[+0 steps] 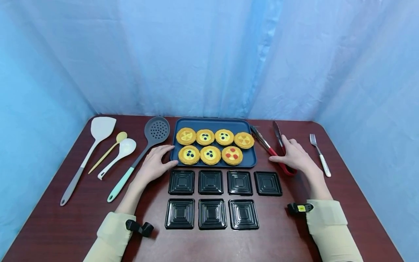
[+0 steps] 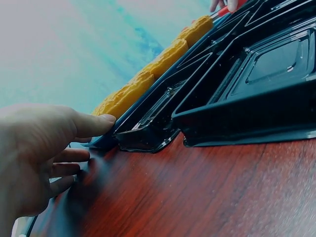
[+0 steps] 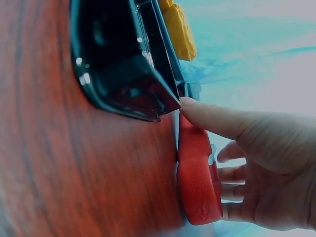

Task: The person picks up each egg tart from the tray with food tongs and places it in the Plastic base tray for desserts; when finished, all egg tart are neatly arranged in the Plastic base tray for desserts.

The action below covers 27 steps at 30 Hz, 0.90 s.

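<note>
Several round yellow tarts (image 1: pixel 210 155), some topped with blue dots and one with red, sit in two rows on a dark blue tray (image 1: pixel 209 123). My left hand (image 1: pixel 154 164) is at the tray's left end, thumb and fingers spread around its near corner. In the left wrist view, the thumb (image 2: pixel 101 121) lies right at the tray's edge. On the right, metal tongs with red handles (image 3: pixel 197 182) lie spread apart beside the tray. My right hand (image 1: pixel 297 156) reaches over them, thumb extended by one handle and fingers loosely bent near the other.
Several black square plastic trays (image 1: pixel 181 182) stand in two rows in front of the blue tray. Left lie a white spatula (image 1: pixel 102 128), yellow spoon (image 1: pixel 121 137), white ladle (image 1: pixel 127 147) and grey skimmer (image 1: pixel 152 140). A fork (image 1: pixel 323 163) lies far right. Blue curtains (image 1: pixel 196 58) border the table.
</note>
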Tool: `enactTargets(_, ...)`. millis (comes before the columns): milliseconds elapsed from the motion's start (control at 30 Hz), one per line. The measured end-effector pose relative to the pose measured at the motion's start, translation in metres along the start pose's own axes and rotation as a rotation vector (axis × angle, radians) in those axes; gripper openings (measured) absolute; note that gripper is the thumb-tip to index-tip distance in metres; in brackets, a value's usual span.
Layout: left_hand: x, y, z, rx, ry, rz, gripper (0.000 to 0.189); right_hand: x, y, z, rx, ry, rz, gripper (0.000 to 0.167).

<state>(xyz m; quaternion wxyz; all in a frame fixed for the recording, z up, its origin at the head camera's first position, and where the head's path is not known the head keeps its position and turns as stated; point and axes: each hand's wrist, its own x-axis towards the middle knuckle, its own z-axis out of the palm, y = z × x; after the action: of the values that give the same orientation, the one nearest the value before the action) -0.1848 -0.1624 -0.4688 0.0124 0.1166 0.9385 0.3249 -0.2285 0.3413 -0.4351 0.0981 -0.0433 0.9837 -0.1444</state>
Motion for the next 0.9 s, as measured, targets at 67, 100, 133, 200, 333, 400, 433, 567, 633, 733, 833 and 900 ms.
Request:
enactTargets(67,-0.001,0.0,-0.001,-0.001,0.001,-0.003,0.065,0.001,0.0,0.0,-0.003,-0.005,0.004,0.117)
enactTargets(100,-0.001,0.0,-0.001,-0.002,0.0,-0.007,0.065,0.001,0.0,0.0,-0.006,-0.008,0.007,0.116)
enactTargets(133,-0.001,0.0,-0.001,-0.003,-0.002,-0.012,0.066,0.001,-0.001,0.0,-0.005,-0.012,0.012,0.115)
enactTargets(200,-0.001,0.0,-0.001,-0.003,-0.008,-0.015,0.067,0.001,0.0,-0.001,-0.007,-0.019,0.02,0.115)
enactTargets(333,0.0,0.0,-0.002,-0.021,-0.024,-0.016,0.067,0.0,0.0,-0.002,0.0,-0.027,0.032,0.113)
enactTargets(400,0.0,0.001,-0.002,-0.027,-0.029,-0.02,0.068,-0.001,0.001,-0.002,0.008,-0.028,0.032,0.11)
enactTargets(433,0.0,0.0,-0.002,-0.029,-0.03,-0.023,0.068,-0.001,0.001,-0.002,0.012,-0.027,0.03,0.109)
enactTargets(567,0.0,0.0,-0.002,-0.021,-0.026,-0.025,0.068,0.001,0.003,-0.002,0.026,-0.019,0.021,0.103)
enactTargets(633,0.0,0.0,-0.001,-0.018,-0.024,-0.023,0.068,0.001,0.006,-0.004,0.034,-0.011,0.017,0.099)
enactTargets(733,0.0,0.001,-0.001,-0.021,-0.028,-0.03,0.068,0.001,0.011,-0.009,0.065,-0.01,0.008,0.092)
enactTargets(833,0.0,0.0,-0.001,-0.028,-0.032,-0.026,0.068,-0.002,0.017,-0.016,0.094,-0.025,-0.007,0.091)
enactTargets(900,0.0,0.0,-0.002,-0.038,-0.033,-0.023,0.068,-0.006,0.021,-0.023,0.103,-0.033,-0.019,0.093)
